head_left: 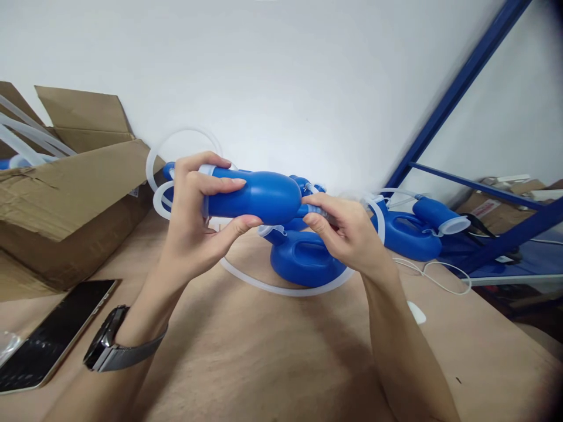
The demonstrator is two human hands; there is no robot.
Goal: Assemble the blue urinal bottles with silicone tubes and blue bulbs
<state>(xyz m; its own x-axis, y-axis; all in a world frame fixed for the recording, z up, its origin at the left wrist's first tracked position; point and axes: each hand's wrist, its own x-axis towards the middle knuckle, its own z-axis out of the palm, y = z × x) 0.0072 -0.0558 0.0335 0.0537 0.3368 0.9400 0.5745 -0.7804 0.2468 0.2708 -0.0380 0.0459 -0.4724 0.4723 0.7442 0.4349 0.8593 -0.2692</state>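
Blue plastic bottle (253, 197) was gripped in the left hand (197, 220) (wristwatch (105, 340) on that wrist) above a blue handled jug (303, 264), the right hand (347, 231) pinching its narrow neck (314, 211). Translucent tubing (285, 290) circled the jug; a cardboard box (65, 199) sat left of it on the counter (264, 363).

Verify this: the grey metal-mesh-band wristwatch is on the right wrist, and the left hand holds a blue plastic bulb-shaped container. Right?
Wrong wrist. The grey metal-mesh-band wristwatch is on the left wrist, not the right, as the head view shows. The left hand does hold the blue plastic bulb-shaped container.
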